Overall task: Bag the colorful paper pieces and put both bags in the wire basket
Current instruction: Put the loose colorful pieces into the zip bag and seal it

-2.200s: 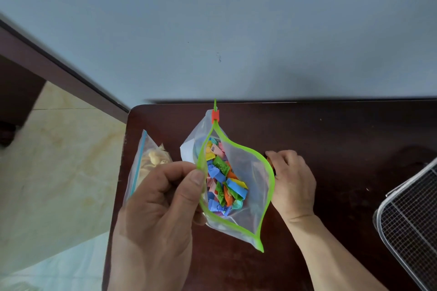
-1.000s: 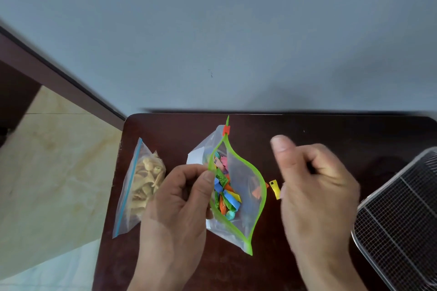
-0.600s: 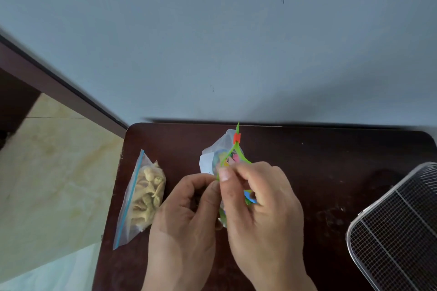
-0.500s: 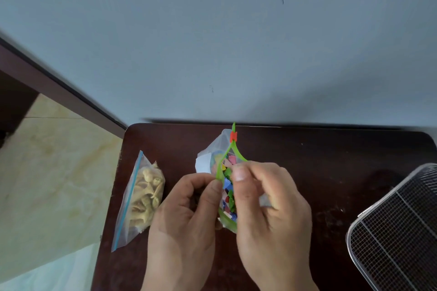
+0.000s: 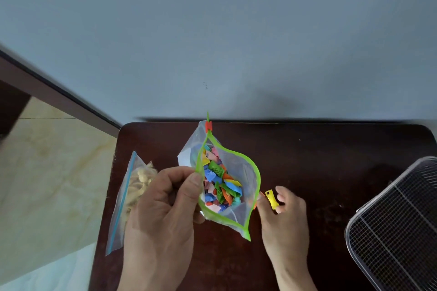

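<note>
A clear zip bag with a green rim (image 5: 246, 172) and a red slider stands open at the middle of the dark table, holding several colorful paper pieces (image 5: 220, 184). My left hand (image 5: 163, 215) pinches the bag's left rim between thumb and fingers. My right hand (image 5: 283, 220) rests on the table just right of the bag, its fingertips around a yellow paper piece (image 5: 270, 199); an orange piece (image 5: 255, 205) lies beside it by the bag. The wire basket (image 5: 397, 231) sits at the right edge, partly cut off.
A second clear bag with a blue zip (image 5: 128, 198), filled with pale yellowish pieces, lies at the table's left edge (image 5: 111, 196). A grey-blue wall runs behind the table. Tiled floor shows to the left.
My right hand has left the bag's mouth and moved down to the table right of the bag, onto the yellow piece. The bag's mouth has spread wide again. The left hand keeps its pinch.
</note>
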